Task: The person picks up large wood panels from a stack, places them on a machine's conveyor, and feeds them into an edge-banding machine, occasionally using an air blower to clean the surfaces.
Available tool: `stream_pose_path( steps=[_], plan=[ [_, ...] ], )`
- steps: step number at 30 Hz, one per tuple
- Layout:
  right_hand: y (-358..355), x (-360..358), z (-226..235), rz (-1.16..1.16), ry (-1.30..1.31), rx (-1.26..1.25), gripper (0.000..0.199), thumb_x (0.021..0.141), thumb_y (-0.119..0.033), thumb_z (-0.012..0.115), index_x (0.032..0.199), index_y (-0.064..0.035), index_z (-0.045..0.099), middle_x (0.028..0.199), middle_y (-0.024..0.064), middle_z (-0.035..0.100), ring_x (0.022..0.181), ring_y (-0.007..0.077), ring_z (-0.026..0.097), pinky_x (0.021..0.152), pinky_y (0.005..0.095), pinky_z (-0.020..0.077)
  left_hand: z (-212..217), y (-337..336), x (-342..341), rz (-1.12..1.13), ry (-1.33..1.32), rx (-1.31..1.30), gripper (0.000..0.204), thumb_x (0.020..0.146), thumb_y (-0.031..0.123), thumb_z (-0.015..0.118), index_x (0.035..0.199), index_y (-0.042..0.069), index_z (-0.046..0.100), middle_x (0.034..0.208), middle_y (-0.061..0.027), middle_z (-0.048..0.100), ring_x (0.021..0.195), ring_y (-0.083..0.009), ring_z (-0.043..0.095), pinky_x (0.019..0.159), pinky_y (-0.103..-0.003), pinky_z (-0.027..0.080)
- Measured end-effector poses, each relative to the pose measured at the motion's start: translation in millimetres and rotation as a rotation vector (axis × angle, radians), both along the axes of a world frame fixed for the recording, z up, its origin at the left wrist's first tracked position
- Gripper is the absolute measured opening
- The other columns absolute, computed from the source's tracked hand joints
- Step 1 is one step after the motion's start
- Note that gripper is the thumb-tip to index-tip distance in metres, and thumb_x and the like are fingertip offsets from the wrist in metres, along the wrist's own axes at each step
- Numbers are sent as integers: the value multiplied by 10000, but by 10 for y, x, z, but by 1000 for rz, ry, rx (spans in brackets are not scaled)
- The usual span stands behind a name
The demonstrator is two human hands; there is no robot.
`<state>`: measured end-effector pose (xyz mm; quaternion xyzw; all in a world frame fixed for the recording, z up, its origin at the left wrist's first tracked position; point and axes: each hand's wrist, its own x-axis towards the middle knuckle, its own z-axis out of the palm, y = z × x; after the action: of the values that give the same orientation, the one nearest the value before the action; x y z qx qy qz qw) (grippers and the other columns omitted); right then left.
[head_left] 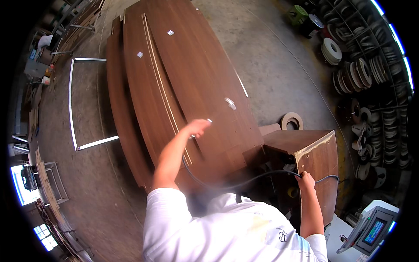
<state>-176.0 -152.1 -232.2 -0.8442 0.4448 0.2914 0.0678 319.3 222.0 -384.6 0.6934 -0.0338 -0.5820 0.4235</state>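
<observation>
Long brown wood panels [196, 56] lie side by side in front of me, with a narrow light-edged gap between two of them. My left hand [198, 128] is closed above the middle panel edges, slightly blurred. A dark hose [244, 184] runs up to it, and a small pale tip shows by the fingers; the thing held is mostly hidden. At the right, my right hand [305, 179] grips the same hose beside a brown wooden box-like cabinet [321, 161]. A small whitish object [230, 103] lies on the right panel, blurred.
A pale metal frame [72, 100] juts out left of the panels. Rolls of edge banding [291, 121] lie on the floor and fill a rack [362, 70] at right. A green stool [297, 15] stands far right. A control screen [374, 231] is at lower right.
</observation>
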Motion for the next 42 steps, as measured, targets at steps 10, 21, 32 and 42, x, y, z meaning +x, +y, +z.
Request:
stream_pose_path(
  steps=[10, 21, 32, 42],
  plan=[
    [-3, 123, 44, 1, 27, 22, 412, 891, -458, 645, 1017, -68, 684, 1035, 182, 687, 1014, 358, 647, 878, 452, 508, -238, 1228, 47, 849, -144, 205, 486, 952, 604, 525, 847, 133, 466, 535, 8, 387, 387, -113, 384, 333, -270, 302],
    [-76, 38, -6, 51, -10, 34, 408, 881, -449, 658, 989, -57, 699, 1016, 184, 697, 1012, 356, 653, 876, 452, 505, -388, 1627, -744, 1140, 27, 142, 676, 934, 735, 376, 1107, 95, 505, 576, 2, 416, 410, -130, 391, 372, -292, 384],
    [-90, 97, 29, 109, -25, 75, 421, 884, -435, 625, 1036, -52, 711, 1032, 192, 704, 1027, 361, 653, 889, 460, 502, 362, 1158, -2195, 8, 205, 23, 473, 969, 527, 561, 1173, 108, 641, 619, -2, 506, 488, -104, 505, 430, -277, 461],
    [-114, 53, 41, 203, -58, 69, 431, 896, -436, 601, 1055, -51, 716, 1061, 198, 701, 1033, 366, 652, 888, 464, 505, -97, 2395, -2553, 1179, -128, 383, 613, 909, 733, 458, 754, 140, 453, 479, 25, 363, 321, -121, 327, 295, -287, 242]
  ],
)
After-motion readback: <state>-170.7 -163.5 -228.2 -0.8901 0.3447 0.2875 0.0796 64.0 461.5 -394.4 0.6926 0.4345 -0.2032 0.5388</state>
